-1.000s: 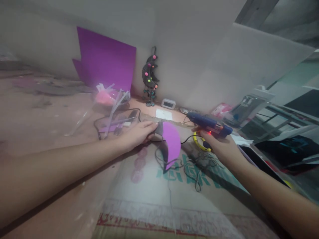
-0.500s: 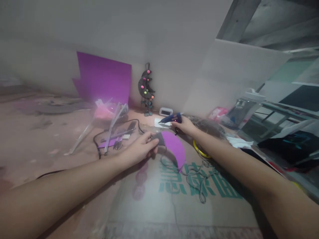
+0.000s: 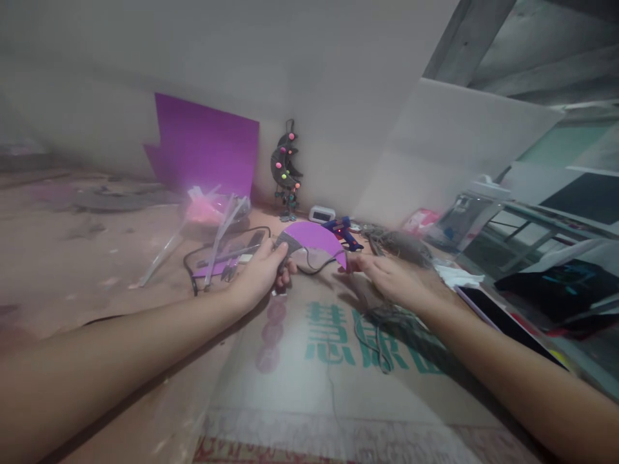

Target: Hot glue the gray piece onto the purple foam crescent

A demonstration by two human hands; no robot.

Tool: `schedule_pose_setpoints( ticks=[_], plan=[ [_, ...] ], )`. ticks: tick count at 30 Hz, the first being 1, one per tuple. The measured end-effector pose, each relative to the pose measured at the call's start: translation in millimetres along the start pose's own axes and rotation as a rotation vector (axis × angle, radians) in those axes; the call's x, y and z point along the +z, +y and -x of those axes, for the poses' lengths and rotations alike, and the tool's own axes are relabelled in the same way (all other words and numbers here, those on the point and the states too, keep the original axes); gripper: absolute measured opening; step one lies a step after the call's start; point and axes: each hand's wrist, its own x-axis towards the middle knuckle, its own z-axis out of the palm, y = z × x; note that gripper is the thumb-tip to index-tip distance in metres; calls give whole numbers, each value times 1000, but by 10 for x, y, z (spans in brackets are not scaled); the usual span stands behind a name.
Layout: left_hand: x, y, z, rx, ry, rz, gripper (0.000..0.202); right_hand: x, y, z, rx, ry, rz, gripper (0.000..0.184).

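A purple crescent (image 3: 316,237), one end wrapped in grey yarn, is gripped by my left hand (image 3: 268,267), thumb on top of the wrapped part. Grey yarn (image 3: 316,269) loops from that wrapped end toward my right hand (image 3: 382,274), whose fingers are closed on the strand near the crescent's bare tip. Below the right hand, more yarn hangs blurred down to a loose tangle on the board. Behind the crescent lies a blue glue gun (image 3: 344,233) with a small red light, touched by neither hand.
Against the wall stand a purple sheet (image 3: 207,145) and a dark crescent ornament with coloured balls (image 3: 285,164). A small white digital clock (image 3: 322,214) is beside them. Glue sticks (image 3: 225,235) lie left, a clear plastic jar (image 3: 476,206) and a dark-screened phone (image 3: 507,325) right.
My right hand has let go of the glue gun, which now lies near the clock, and has come down to the yarn. The crescent has been raised and turned, its tip pointing right.
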Motion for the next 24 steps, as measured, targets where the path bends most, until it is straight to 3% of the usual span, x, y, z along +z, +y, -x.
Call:
schedule_pose_setpoints(
  ticks=[3,6,9,12,16,20,24],
  plan=[
    [12,10,9,-7,27,-19,19,108,-115,99,28,-141,-130,39],
    [5,3,-5,-7,35,-24,18,68,-264,138,87,-139,-41,32],
    [-6,-8,-16,30,27,-58,19,-36,-479,251,-6,-99,118,32],
    [-2,3,0,66,9,-121,18,-94,-704,438,-111,-149,253,29],
    [1,31,41,79,-84,-177,19,-161,-862,621,-204,-197,269,29],
    [-29,50,48,108,-135,-420,30,-348,-810,612,-204,-37,219,29],
    [-56,82,41,186,-158,-635,30,-531,-558,435,-96,175,268,32]
  ],
)
